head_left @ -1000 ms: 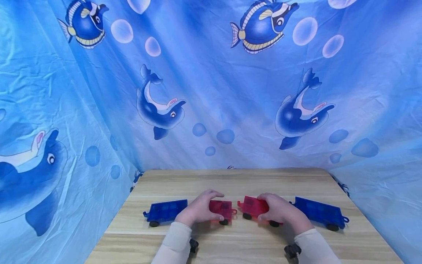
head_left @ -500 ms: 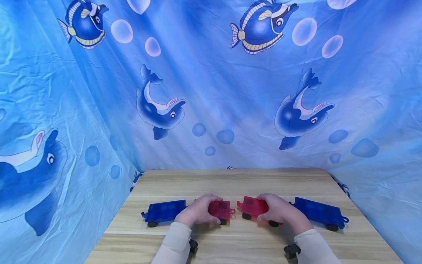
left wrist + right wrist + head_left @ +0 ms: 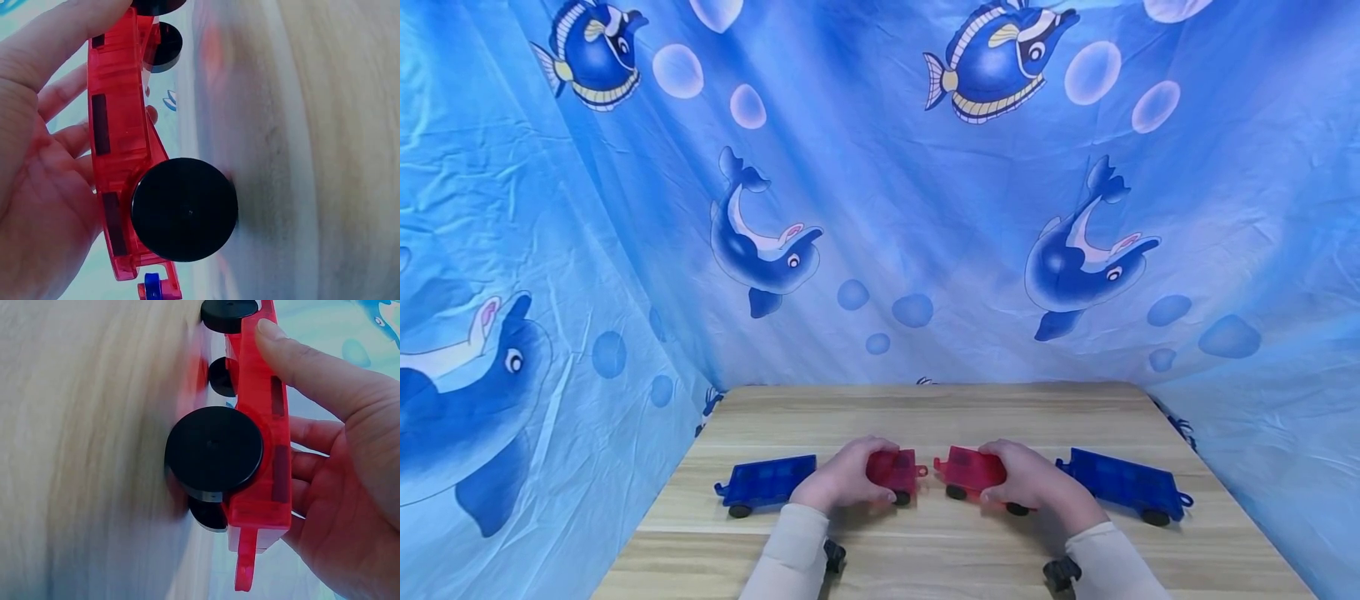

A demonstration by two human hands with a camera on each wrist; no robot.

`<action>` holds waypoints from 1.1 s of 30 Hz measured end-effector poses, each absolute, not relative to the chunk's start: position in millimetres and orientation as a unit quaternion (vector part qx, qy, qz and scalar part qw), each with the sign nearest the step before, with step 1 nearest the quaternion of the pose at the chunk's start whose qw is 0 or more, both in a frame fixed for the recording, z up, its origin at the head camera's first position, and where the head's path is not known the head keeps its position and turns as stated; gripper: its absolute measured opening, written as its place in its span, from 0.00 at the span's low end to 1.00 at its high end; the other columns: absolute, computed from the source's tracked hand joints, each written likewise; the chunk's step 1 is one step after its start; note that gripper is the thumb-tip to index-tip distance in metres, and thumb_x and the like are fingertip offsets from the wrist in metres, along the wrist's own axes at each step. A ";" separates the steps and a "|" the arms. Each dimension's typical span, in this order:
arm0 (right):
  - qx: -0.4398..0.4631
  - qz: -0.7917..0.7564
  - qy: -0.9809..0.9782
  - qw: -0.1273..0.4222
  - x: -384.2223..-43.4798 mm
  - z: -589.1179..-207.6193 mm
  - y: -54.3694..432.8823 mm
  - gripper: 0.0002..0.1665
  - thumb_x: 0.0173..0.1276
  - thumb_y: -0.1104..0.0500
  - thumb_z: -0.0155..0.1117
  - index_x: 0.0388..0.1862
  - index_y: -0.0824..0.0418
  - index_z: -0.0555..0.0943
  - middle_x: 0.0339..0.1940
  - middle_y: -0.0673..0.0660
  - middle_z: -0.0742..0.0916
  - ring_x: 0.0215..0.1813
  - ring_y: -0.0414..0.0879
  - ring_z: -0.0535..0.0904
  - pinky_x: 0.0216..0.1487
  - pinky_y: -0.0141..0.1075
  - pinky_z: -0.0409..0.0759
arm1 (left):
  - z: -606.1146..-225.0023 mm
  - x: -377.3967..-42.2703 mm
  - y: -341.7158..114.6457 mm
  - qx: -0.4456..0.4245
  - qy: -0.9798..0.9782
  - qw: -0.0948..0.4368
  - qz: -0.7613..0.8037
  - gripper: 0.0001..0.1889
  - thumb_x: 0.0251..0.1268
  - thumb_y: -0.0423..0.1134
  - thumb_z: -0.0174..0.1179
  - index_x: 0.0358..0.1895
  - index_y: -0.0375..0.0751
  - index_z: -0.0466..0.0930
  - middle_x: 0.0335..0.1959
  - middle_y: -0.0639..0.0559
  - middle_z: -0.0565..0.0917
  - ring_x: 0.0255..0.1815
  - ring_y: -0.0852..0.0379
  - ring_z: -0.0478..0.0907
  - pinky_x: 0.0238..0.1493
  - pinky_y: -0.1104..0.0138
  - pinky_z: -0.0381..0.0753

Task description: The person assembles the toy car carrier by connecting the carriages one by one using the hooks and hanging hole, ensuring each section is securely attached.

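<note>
My left hand (image 3: 842, 477) grips a translucent red toy train car (image 3: 901, 471), thumb on the near side and fingers behind. A blue loop (image 3: 152, 286) sits around the hook at this car's left end. Left of that hand is a longer blue train car (image 3: 767, 481). With my right hand (image 3: 1036, 485) I hold a second red train car (image 3: 972, 471), its hook end facing the first car's loop (image 3: 922, 471) across a small gap. The right car's own rear link (image 3: 245, 562) has nothing on it. Another blue train car (image 3: 1123, 483) stands behind and right of my right wrist.
The wooden table (image 3: 925, 417) ends at a blue cloth backdrop (image 3: 880, 250) printed with dolphins and fish, which also hangs at both sides. A black wrist device (image 3: 1062, 573) is on the right forearm, and another (image 3: 833, 557) on the left.
My left hand has drawn its red car slightly left, and the left blue car has shifted left too. The right red car has edged left; the right blue car stays put.
</note>
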State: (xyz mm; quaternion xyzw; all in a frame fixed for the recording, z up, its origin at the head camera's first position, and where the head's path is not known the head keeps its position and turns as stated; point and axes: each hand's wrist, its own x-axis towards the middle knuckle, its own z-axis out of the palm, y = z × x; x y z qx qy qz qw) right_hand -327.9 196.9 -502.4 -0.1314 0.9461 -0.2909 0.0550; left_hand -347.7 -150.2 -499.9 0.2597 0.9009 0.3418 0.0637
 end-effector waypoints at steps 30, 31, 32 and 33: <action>-0.175 -0.301 0.935 0.064 -323.7 -504.4 186.6 0.48 0.53 0.49 0.88 0.71 0.59 0.78 0.57 0.52 0.84 0.52 0.48 0.80 0.54 0.53 0.84 | -501.2 -347.0 -147.0 0.272 0.901 0.053 0.334 0.37 0.51 0.48 0.84 0.67 0.55 0.79 0.63 0.57 0.80 0.60 0.53 0.78 0.58 0.55 0.83; -0.175 -0.300 0.935 0.063 -323.4 -504.2 186.5 0.47 0.53 0.49 0.88 0.71 0.59 0.78 0.57 0.52 0.84 0.52 0.48 0.80 0.54 0.53 0.84 | -501.1 -346.8 -146.8 0.271 0.901 0.053 0.333 0.37 0.51 0.48 0.83 0.67 0.55 0.79 0.62 0.57 0.80 0.59 0.53 0.78 0.58 0.56 0.83; -0.176 -0.299 0.936 0.063 -323.4 -504.2 186.5 0.48 0.53 0.48 0.88 0.71 0.59 0.78 0.57 0.52 0.84 0.52 0.48 0.80 0.54 0.53 0.84 | -500.8 -346.6 -146.7 0.272 0.902 0.052 0.332 0.37 0.51 0.48 0.83 0.67 0.56 0.79 0.62 0.58 0.80 0.59 0.53 0.78 0.58 0.56 0.83; -0.176 -0.299 0.936 0.063 -323.4 -504.1 186.4 0.47 0.53 0.48 0.88 0.71 0.59 0.78 0.57 0.52 0.84 0.52 0.48 0.80 0.54 0.52 0.84 | -500.6 -346.4 -146.5 0.272 0.902 0.051 0.331 0.37 0.51 0.48 0.83 0.67 0.56 0.79 0.63 0.58 0.79 0.60 0.53 0.78 0.58 0.56 0.83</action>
